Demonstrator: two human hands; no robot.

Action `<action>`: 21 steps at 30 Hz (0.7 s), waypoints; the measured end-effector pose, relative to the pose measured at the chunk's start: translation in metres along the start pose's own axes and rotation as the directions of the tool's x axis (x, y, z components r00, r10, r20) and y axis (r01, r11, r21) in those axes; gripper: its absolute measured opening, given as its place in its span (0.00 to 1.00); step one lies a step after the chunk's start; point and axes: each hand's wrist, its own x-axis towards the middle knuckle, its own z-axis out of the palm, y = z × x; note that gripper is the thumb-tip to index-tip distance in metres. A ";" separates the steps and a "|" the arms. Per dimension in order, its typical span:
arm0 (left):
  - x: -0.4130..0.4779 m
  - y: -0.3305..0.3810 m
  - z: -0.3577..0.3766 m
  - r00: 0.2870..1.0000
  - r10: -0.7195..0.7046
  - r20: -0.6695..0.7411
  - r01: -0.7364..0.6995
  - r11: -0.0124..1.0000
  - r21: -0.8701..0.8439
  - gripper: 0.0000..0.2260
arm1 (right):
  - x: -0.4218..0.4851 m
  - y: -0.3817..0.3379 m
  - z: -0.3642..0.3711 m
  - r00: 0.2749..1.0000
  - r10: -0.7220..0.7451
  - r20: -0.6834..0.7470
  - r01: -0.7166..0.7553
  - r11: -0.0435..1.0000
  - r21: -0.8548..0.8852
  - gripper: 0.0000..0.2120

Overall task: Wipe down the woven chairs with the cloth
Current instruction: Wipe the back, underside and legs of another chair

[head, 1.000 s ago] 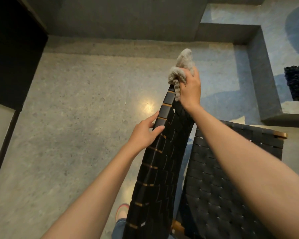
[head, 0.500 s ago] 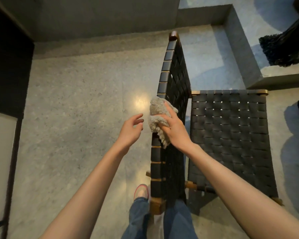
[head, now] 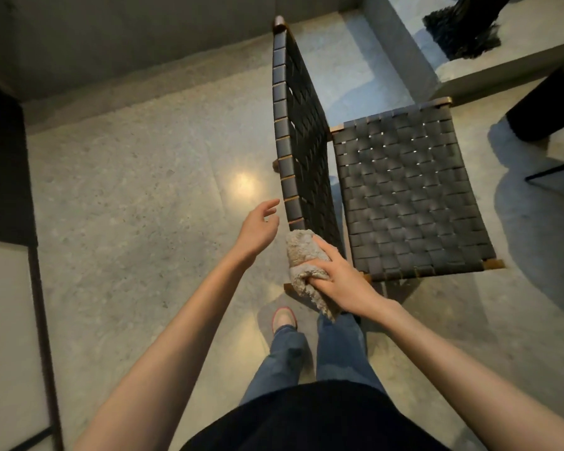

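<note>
At near end of chair back, R hand grips cloth; L hand slack, empty.

A styled indoor sitting area, home or lounge (which of the two cannot be told): a polished, speckled stone floor, a low woven chair of black straps on wood, a raised concrete step, and a thin black metal frame at left.

Black top, blue jeans — pink shoe
</note>
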 end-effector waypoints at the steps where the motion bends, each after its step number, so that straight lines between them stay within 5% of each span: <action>1: -0.003 -0.002 0.002 1.000 0.009 0.009 -0.009 1.000 0.007 0.19 | -0.005 0.001 0.005 1.000 -0.005 -0.026 0.005 1.000 0.010 0.15; 8: -0.004 -0.016 0.015 1.000 0.017 0.011 -0.018 1.000 0.015 0.19 | -0.006 0.011 0.035 0.979 -0.125 -0.161 0.073 0.953 -0.295 0.22; 12: 0.000 -0.018 0.020 1.000 0.021 -0.002 -0.021 1.000 0.005 0.20 | -0.012 0.025 0.032 0.957 -0.147 -0.250 0.139 0.989 -0.048 0.21; 16: 0.005 -0.014 0.031 0.997 0.055 -0.044 -0.055 0.998 0.005 0.21 | -0.024 0.040 0.024 0.879 0.022 -0.477 0.067 0.983 0.169 0.26; 18: 0.008 -0.012 0.040 0.992 0.100 -0.071 -0.098 0.995 0.029 0.23 | -0.018 0.041 0.018 0.884 0.169 -0.436 -0.047 0.960 0.275 0.27; 21: 0.010 -0.017 0.053 0.976 0.196 -0.091 -0.186 0.977 0.108 0.25 | 0.004 0.032 0.018 0.950 0.245 -0.194 -0.139 0.887 0.440 0.25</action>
